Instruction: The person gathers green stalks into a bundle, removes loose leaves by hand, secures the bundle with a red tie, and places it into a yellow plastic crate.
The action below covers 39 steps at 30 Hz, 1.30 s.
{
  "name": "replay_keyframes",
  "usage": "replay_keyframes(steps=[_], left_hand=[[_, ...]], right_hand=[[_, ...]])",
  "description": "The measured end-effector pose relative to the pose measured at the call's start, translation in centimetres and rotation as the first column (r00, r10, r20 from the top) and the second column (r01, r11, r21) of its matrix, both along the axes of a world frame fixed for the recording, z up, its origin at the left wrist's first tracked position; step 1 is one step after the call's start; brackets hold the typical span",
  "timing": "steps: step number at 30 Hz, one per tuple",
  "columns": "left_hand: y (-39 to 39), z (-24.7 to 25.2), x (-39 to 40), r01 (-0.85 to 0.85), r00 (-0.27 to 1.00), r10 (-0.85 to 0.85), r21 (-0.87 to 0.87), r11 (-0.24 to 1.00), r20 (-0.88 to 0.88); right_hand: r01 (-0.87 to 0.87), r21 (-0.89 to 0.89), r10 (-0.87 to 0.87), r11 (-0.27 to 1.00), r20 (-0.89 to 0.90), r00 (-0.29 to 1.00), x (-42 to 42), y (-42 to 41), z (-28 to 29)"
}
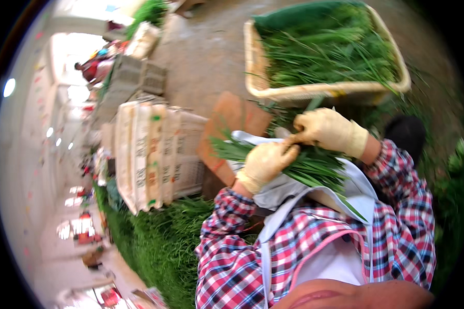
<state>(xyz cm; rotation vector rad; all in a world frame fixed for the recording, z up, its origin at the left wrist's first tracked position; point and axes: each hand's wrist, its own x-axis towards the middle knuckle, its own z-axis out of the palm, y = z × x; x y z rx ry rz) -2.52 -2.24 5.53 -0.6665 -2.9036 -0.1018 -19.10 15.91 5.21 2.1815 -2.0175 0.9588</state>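
A bunch of long, flat green leaves (pixel 313 174), like garlic chives, lies across my lap over a pale apron (pixel 357 175). My left hand (pixel 266 162), in a cream glove, is closed around its middle, and leaf ends stick out on both sides. Just above the bunch, my right hand (pixel 326 129), gloved alike, has its fingers bent in against the left fingertips. Whether it pinches a leaf or a tie there is too small to tell. Beyond it stands a cream plastic crate (pixel 251 77) full of loose green leaves (pixel 324 50).
White plastic crates (pixel 158 154) stand stacked at the left, beside a brown board (pixel 232 119). Piled greens (pixel 166 239) cover the floor along my left side. More crates (pixel 133 77) and a person in red (pixel 91 71) are farther off. Scattered leaves lie at the right.
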Motion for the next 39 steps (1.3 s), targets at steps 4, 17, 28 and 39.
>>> replay_keyframes(steps=[4, 17, 28, 39], left_hand=[[0.0, 0.9, 0.0, 0.018, 0.999, -0.021, 0.064, 0.998, 0.048], [0.1, -1.1, -0.3, -0.089, 0.995, 0.090, -0.013, 0.996, 0.037], [-1.1, 0.9, 0.0, -0.225, 0.969, 0.224, -0.002, 0.974, 0.108], [3.1, 10.3, -8.7, -0.046, 0.820, 0.187, -0.263, 0.964, 0.541]], right_hand=[[0.012, -0.063, -0.007, 0.998, 0.079, 0.997, 0.0, 0.2, 0.0], [-0.045, -0.004, 0.037, 0.999, 0.633, 0.773, 2.3, 0.2, 0.1], [-0.024, 0.147, -0.133, 0.989, 0.945, 0.300, -3.0, 5.9, 0.7], [-0.148, 0.095, 0.041, 0.984, 0.691, 0.722, 0.6, -0.1, -2.3]])
